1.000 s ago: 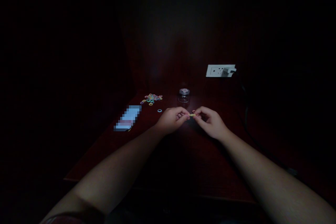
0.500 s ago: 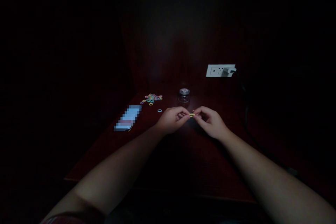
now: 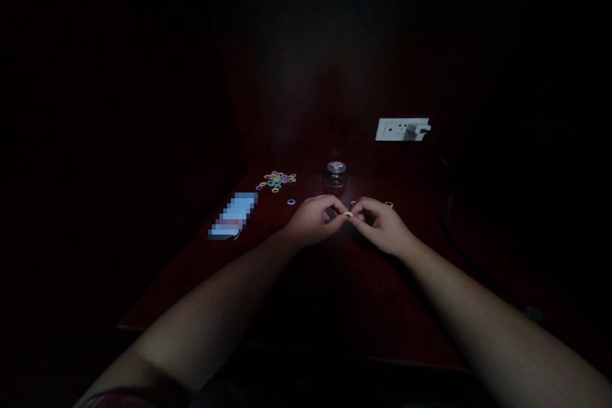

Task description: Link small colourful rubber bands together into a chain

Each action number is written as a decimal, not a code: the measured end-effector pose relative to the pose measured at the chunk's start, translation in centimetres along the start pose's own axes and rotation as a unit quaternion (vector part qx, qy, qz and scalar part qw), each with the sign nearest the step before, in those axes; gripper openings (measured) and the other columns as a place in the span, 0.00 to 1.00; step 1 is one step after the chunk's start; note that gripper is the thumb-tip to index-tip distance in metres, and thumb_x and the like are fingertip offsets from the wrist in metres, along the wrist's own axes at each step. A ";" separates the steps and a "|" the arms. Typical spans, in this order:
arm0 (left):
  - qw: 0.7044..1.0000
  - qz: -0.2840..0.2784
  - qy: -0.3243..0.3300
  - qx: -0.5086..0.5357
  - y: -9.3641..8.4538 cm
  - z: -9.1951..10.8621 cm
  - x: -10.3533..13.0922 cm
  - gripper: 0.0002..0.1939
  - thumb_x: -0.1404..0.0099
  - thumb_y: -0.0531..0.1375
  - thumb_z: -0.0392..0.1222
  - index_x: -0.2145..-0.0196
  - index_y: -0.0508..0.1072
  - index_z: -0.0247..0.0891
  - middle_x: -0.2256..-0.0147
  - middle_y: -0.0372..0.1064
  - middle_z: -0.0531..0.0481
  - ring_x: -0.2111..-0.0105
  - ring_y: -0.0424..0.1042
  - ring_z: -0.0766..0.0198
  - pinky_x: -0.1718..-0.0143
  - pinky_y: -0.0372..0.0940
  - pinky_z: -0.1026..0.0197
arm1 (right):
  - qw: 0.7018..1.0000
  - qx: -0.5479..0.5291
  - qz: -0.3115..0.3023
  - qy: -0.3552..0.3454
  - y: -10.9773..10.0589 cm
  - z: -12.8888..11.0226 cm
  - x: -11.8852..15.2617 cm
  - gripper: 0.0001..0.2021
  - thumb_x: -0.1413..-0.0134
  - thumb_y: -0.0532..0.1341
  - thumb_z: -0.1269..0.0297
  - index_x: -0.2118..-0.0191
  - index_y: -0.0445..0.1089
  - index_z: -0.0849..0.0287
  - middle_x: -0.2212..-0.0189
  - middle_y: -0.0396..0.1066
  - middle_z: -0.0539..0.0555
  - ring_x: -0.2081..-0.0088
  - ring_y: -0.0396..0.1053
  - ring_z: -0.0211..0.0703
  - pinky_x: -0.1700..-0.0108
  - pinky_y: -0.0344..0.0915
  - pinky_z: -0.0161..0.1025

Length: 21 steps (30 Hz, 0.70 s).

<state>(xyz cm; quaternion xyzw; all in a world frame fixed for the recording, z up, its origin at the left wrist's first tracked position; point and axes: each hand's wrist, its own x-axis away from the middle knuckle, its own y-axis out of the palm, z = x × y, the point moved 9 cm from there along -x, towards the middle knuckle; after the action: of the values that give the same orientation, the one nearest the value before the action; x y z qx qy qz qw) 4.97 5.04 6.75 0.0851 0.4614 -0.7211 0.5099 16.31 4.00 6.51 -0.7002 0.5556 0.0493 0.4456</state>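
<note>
Between my two hands, above the dark red table (image 3: 363, 306), is a small yellow hair tie (image 3: 349, 214). My left hand (image 3: 315, 220) pinches its left side between thumb and fingertips. The other side is pinched by my right hand (image 3: 382, 224), with the fingertips of both hands nearly touching. Partly behind my right hand lie a pinkish hair tie (image 3: 354, 203) and a pale yellow one (image 3: 389, 204). A single blue hair tie (image 3: 291, 202) rests to the left of my left hand.
Several coloured hair ties (image 3: 275, 180) lie in a loose pile at the back left. A phone (image 3: 234, 215) with a blurred screen is at the left. A lidded clear jar (image 3: 336, 175) stands behind my hands. A wall socket (image 3: 402, 129) holds a plug with a dark cable (image 3: 449, 204).
My hands have dropped slightly, with the yellow hair tie still pinched between them. My right hand has shifted a little, uncovering more of the hair ties behind it.
</note>
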 end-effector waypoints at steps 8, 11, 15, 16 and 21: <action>0.998 -0.022 -0.043 0.030 0.6 -0.7 0.1 0.06 0.41 0.58 0.40 0.69 0.68 0.34 0.75 0.67 0.54 0.78 0.62 0.73 0.78 0.58 0.71 | 1.000 0.004 -0.022 0.002 0.5 0.3 0.2 0.06 0.46 0.59 0.63 0.72 0.65 0.58 0.78 0.61 0.49 0.73 0.62 0.38 0.67 0.62 0.37; 0.998 -0.028 -0.047 0.033 0.7 -0.6 0.1 0.05 0.41 0.57 0.40 0.69 0.67 0.35 0.76 0.65 0.54 0.78 0.61 0.74 0.78 0.57 0.71 | 1.000 0.001 -0.028 -0.003 0.6 0.1 0.2 0.07 0.46 0.59 0.64 0.72 0.64 0.58 0.78 0.61 0.48 0.74 0.61 0.38 0.67 0.62 0.37; 0.998 -0.030 -0.047 0.034 0.7 -0.7 0.1 0.05 0.41 0.57 0.39 0.69 0.66 0.35 0.76 0.65 0.55 0.78 0.61 0.74 0.78 0.56 0.71 | 1.000 0.008 -0.029 0.000 0.6 -0.1 0.2 0.07 0.45 0.57 0.64 0.73 0.63 0.58 0.78 0.60 0.48 0.74 0.59 0.37 0.69 0.61 0.36; 0.998 -0.030 -0.047 0.032 0.7 -0.8 0.1 0.05 0.41 0.57 0.39 0.69 0.66 0.35 0.76 0.65 0.55 0.78 0.62 0.73 0.78 0.56 0.71 | 1.000 0.010 -0.030 0.001 0.6 -0.1 0.2 0.07 0.45 0.57 0.64 0.73 0.63 0.58 0.78 0.60 0.48 0.74 0.59 0.37 0.69 0.60 0.35; 0.998 -0.020 -0.049 0.013 0.5 -1.1 0.1 0.06 0.40 0.57 0.40 0.68 0.67 0.35 0.74 0.67 0.53 0.76 0.64 0.72 0.76 0.59 0.69 | 1.000 0.013 -0.025 -0.001 0.4 -0.3 0.2 0.07 0.45 0.57 0.65 0.72 0.63 0.58 0.77 0.60 0.48 0.74 0.58 0.37 0.70 0.58 0.35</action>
<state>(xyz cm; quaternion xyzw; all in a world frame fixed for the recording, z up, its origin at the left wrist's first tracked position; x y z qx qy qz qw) 4.92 5.81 5.81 0.0470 0.4275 -0.7406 0.5163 15.93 3.67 6.35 -0.7084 0.5378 0.0316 0.4560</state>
